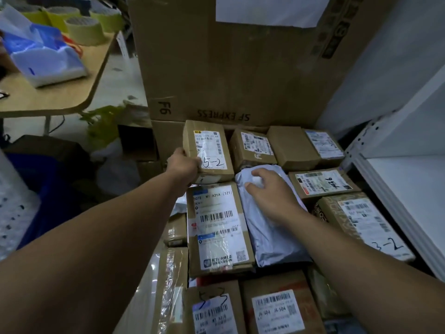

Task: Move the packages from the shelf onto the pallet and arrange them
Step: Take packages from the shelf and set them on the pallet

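Observation:
Several cardboard packages with white labels lie packed side by side below me. My left hand (182,165) grips the near left edge of the brown box marked "5-2" (208,150), at the far left of the stack. My right hand (269,191) rests with spread fingers on a grey poly mailer bag (273,237) in the middle of the stack. A long box with barcode labels (218,227) lies left of the bag. The box marked "3-2" (366,222) sits at the right, next to the white shelf (409,189).
A tall "SF EXPRESS" carton (228,63) stands behind the packages. A wooden table (55,95) with tape rolls (84,30) and plastic bags is at the upper left. A blue bin (48,189) and bubble wrap (14,208) sit on the floor at the left.

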